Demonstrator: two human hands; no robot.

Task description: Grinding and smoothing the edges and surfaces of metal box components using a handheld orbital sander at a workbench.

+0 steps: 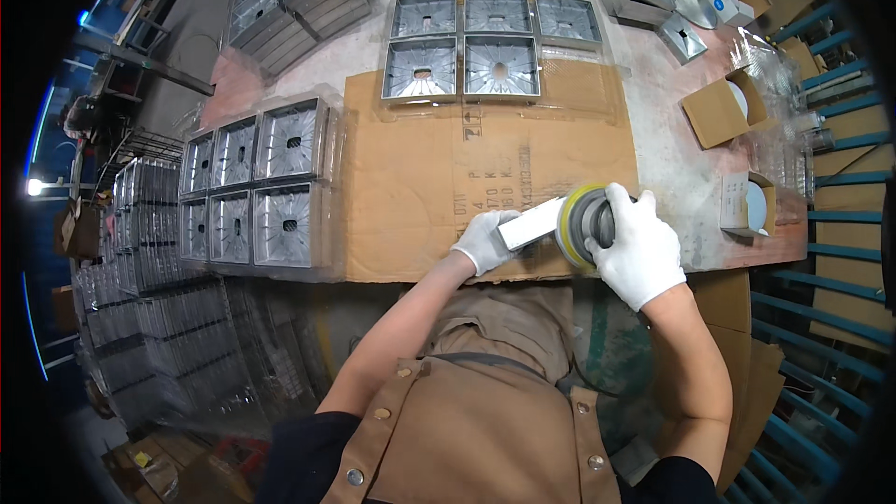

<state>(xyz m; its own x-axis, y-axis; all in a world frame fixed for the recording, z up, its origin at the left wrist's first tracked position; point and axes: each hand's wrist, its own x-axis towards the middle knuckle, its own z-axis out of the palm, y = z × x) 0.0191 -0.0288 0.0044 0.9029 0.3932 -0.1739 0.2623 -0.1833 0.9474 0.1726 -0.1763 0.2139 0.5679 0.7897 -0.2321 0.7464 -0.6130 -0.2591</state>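
With 12 o'clock pointing straight away from you, the relation that seems to matter most is the pale piece (534, 227) against the round sander (588, 226): the piece lies between your hands over the cardboard sheet (401, 177), near the edge of the bench (672, 149) closest to you. Its visible long face runs from 8 o'clock to 2 o'clock, and its 2 o'clock end reaches the sander's yellow-rimmed disc; you can't tell from this angle how firmly they press together. Your left hand (483, 241) is the nearer one, its gloved fingers gripping the 8 o'clock end, so the piece extends toward 2 o'clock from them. Your right hand (642, 250) has its fingers curled around the sander's body, with the piece beyond it toward 9 o'clock. Your left forearm slants up toward between 1 and 2 o'clock; your right forearm rises toward 11 o'clock, elbow bent outward. Five square metal pans (481, 56) sit toward 11 o'clock from your hands, and six more pans (245, 168) near 9 o'clock.
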